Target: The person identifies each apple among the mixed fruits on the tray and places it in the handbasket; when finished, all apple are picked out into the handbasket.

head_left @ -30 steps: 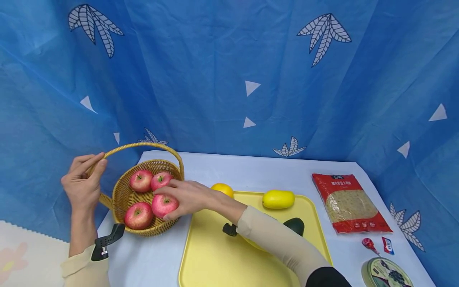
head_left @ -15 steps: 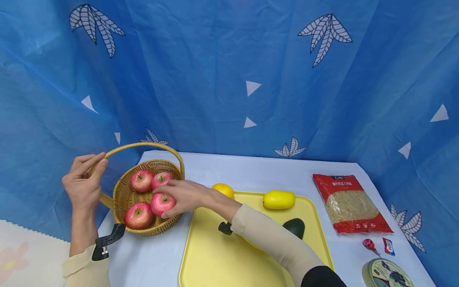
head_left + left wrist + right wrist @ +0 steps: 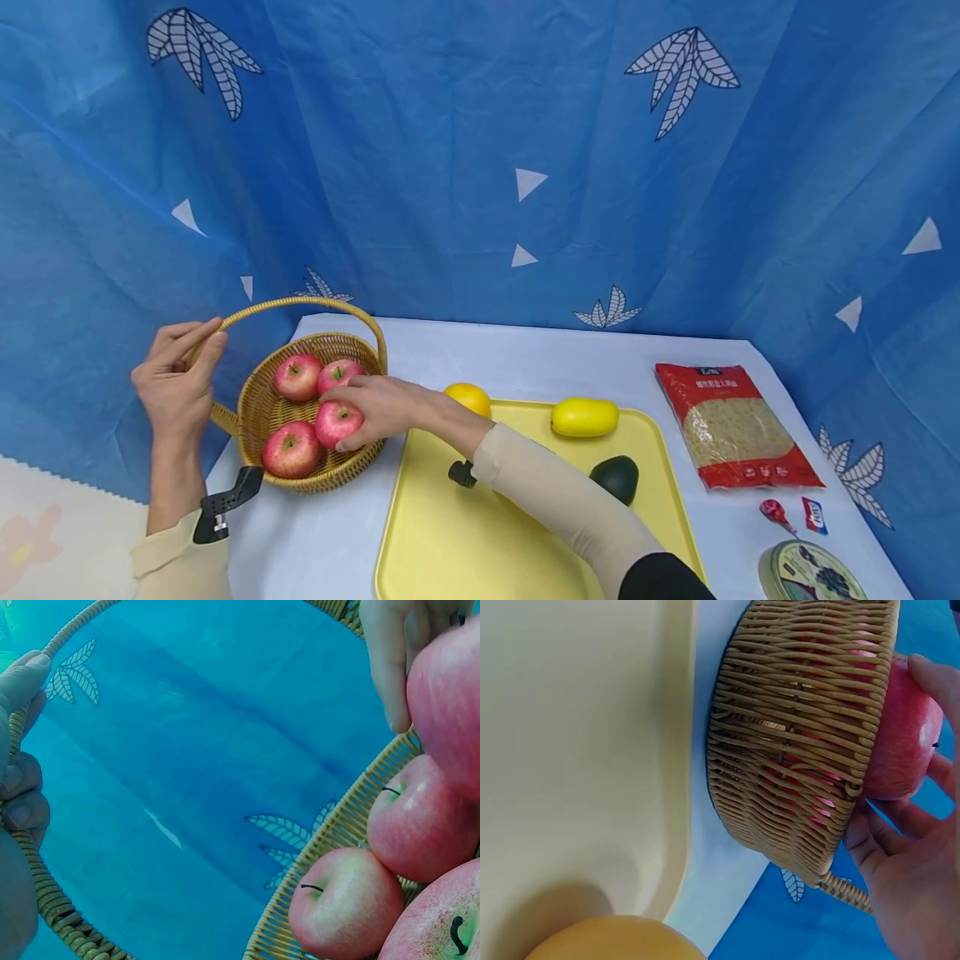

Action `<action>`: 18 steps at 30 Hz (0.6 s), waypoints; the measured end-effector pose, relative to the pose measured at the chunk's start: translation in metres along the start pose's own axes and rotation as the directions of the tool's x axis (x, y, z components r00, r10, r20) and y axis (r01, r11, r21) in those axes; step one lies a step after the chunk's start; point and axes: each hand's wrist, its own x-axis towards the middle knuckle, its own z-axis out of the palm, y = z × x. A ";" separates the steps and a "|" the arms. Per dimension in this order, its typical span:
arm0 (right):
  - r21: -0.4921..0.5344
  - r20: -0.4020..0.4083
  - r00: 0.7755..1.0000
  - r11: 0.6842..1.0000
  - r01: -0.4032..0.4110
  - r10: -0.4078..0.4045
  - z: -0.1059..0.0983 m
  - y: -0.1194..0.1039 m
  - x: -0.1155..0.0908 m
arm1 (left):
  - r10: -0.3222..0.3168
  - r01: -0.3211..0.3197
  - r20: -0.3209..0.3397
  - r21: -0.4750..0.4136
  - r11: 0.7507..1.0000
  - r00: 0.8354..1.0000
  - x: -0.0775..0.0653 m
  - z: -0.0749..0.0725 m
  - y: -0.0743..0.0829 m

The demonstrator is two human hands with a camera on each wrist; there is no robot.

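Observation:
My left hand grips the arched handle of a wicker basket, with the fingers curled round it in the left wrist view. Inside the basket are several red apples. At the basket's right side my right hand holds one apple between thumb and fingers. In the right wrist view this held apple sits at the basket rim, partly hidden behind the wicker. From the left wrist, the same apple stands higher than the others, against another apple.
Right of the basket lies a yellow tray with an orange fruit, a yellow oblong fruit and a dark green oval fruit. Further right are a red food packet, a lollipop, a small wrapper and a round tin.
My right hand and the apple it holds have shifted slightly left over the basket. The left hand keeps its grip on the handle.

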 end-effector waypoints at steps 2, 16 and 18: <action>-0.002 0.011 1.000 1.000 -0.009 0.009 0.001 0.002 0.004 | 0.003 -0.003 0.001 -0.002 1.000 1.000 0.000 0.000 0.000; -0.068 0.101 0.995 0.997 -0.020 0.027 0.012 0.009 0.023 | 0.019 -0.020 0.007 0.014 1.000 1.000 0.000 -0.001 -0.003; -0.095 0.112 0.993 0.995 -0.025 0.036 0.013 0.007 0.024 | 0.018 -0.018 0.005 0.012 1.000 1.000 0.000 -0.001 -0.003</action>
